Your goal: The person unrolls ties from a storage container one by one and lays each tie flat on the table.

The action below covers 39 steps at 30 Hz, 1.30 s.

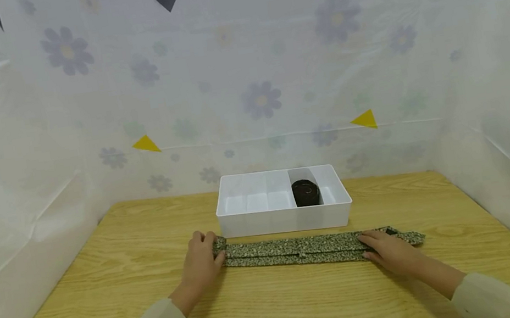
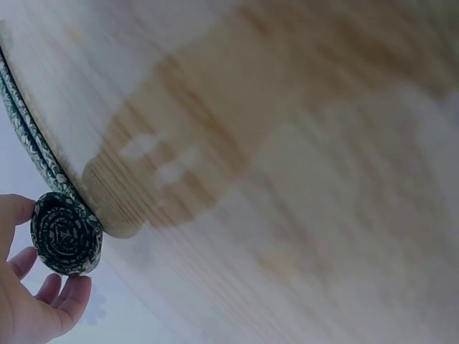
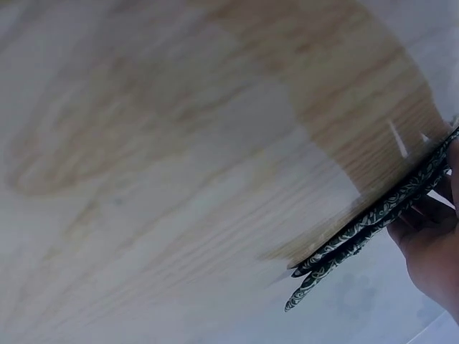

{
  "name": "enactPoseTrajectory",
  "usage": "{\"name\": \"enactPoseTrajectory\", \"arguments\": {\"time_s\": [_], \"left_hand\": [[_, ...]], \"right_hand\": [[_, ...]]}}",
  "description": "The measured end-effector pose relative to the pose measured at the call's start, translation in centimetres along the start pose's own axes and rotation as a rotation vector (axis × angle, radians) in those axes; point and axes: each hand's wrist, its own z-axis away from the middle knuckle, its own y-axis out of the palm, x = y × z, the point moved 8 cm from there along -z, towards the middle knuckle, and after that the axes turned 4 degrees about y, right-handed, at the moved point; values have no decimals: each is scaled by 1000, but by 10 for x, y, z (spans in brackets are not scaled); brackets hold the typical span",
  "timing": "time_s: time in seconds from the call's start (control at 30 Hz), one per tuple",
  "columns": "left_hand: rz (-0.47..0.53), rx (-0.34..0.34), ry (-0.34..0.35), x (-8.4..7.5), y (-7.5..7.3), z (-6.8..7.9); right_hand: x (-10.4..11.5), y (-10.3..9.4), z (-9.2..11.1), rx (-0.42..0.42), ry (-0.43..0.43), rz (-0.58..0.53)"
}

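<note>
A green floral-patterned necktie point(image 1: 294, 250) lies stretched lengthwise across the wooden table in front of the box. Its left end is wound into a small spiral roll point(image 2: 66, 233). My left hand point(image 1: 201, 259) holds this roll between the thumb and fingers, seen clearly in the left wrist view. Farther right, my right hand point(image 1: 392, 251) holds the folded layers of the tie, with thumb and fingers at its opposite edges. The pointed tips of the tie stick out past the right hand, and the palm hides part of the cloth.
Behind the tie stands a white box point(image 1: 285, 221) with several compartments. A dark coiled item point(image 1: 306, 192) sits in one compartment right of its middle. The wooden table point(image 1: 278, 305) is bordered by pale sheet walls with flowers and triangles.
</note>
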Motion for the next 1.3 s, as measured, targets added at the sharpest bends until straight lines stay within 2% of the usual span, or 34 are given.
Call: {"name": "enactPoseTrajectory", "arguments": {"time_s": [0.37, 0.57, 0.8, 1.03, 1.3], "left_hand": [[6, 31, 0, -3, 1, 0], [6, 33, -4, -3, -1, 0], [10, 33, -29, -1, -1, 0], [10, 44, -45, 1, -3, 1], [7, 38, -37, 3, -4, 1]], "right_hand": [[9, -1, 1, -21, -45, -12], [10, 0, 1, -14, -29, -25], [13, 0, 1, -38, -47, -35], [12, 5, 3, -36, -11, -65], [13, 7, 6, -72, -26, -3]]}}
